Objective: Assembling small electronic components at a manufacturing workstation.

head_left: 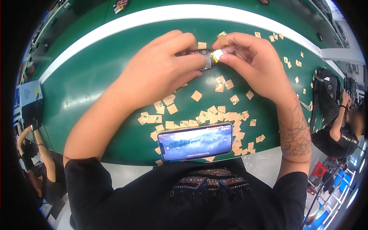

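My left hand [165, 63] is closed around a small dark oval device housing [209, 63] near the middle of the green table. Most of the housing lies hidden under my fingers; its right end shows a greyish inside. Between thumb and fingers of my right hand [255, 57] is a small white battery cell [217, 54] with a yellow taped edge, right up against the housing's end. Whether the two are joined by wires cannot be made out. A tan paper square [222, 39] is at my right index fingertip.
Many tan paper squares [212, 111] lie scattered over the green table [84, 96]. A lit smartphone [195, 143] rests at the near edge. A white strip [172, 12] runs along the far side. A black bag [327, 90] sits at right, a box [31, 101] at left; people work on both sides.
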`<state>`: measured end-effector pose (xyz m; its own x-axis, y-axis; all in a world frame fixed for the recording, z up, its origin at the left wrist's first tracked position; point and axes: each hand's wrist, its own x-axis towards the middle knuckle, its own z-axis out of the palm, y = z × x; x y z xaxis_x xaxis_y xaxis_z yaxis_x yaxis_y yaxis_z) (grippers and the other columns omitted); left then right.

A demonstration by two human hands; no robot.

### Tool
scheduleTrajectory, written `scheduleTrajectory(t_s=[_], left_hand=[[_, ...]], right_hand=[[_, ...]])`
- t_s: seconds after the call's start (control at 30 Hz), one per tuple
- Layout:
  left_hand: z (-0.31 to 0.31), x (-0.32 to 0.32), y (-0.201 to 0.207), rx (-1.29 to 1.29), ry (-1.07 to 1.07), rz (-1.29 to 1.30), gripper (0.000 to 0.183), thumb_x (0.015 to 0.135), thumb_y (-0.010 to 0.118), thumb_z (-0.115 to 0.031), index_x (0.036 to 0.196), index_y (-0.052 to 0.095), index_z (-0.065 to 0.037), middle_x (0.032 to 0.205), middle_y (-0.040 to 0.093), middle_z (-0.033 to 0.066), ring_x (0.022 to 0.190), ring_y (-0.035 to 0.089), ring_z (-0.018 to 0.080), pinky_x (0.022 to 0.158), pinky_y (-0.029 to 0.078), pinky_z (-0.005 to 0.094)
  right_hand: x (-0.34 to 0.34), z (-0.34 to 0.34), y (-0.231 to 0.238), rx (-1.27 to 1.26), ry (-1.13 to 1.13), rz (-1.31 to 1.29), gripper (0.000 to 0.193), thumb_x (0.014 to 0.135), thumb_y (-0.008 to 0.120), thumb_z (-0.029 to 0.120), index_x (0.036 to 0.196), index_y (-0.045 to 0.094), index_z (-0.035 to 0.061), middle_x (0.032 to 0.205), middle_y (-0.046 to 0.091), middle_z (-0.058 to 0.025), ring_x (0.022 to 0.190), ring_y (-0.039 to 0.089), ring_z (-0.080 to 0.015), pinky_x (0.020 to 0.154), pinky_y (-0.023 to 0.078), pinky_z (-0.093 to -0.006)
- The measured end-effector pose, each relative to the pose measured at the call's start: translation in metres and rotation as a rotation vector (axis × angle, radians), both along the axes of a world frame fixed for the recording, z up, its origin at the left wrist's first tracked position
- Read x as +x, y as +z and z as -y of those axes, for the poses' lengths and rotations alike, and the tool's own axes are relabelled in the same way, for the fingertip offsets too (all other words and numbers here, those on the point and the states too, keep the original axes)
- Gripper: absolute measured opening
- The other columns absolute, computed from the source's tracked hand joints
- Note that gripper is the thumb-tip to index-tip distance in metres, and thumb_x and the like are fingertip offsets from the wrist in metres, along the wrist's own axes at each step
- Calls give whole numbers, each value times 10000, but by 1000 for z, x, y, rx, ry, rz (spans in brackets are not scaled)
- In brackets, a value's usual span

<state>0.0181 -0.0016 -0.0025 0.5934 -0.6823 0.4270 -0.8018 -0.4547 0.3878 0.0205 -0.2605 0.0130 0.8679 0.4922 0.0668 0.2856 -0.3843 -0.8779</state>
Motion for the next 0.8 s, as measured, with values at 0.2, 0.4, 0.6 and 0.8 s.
scheduleTrajectory(t_s=[0.2, 0.4, 0.6, 0.8], left_hand=[[1, 0, 1, 17, 9, 22, 304, 749, 892, -73, 1031, 780, -82, 1027, 671, 60, 902, 639, 276, 773, 550, 398], [-1, -2, 3, 22, 13, -29, 334, 736, 897, -68, 1040, 758, -78, 1033, 674, 59, 916, 640, 281, 808, 540, 402], [1, -2, 5, 22, 33, -69, 342, 732, 898, -58, 1037, 745, -78, 1052, 669, 57, 933, 637, 282, 812, 547, 405], [1, -1, 5, 18, 29, -79, 326, 740, 893, -51, 1028, 743, -71, 1052, 663, 60, 943, 633, 284, 815, 550, 403]], right_hand=[[0, 3, 8, -82, 38, -111, 217, 1006, 717, -30, 1217, 713, -80, 1089, 752, -58, 944, 672, -60, 827, 568, -231], [-4, -3, 8, -67, 12, 98, 165, 972, 724, 26, 1130, 736, -19, 959, 753, -176, 871, 754, -302, 808, 601, -372], [-5, -6, 10, -139, -16, 173, 226, 967, 727, -54, 1191, 723, -30, 967, 737, -88, 755, 629, -94, 677, 521, -264], [-9, -9, 9, -138, 7, 166, 149, 963, 707, 45, 1106, 724, 8, 996, 738, -184, 910, 727, -383, 809, 583, -433]])
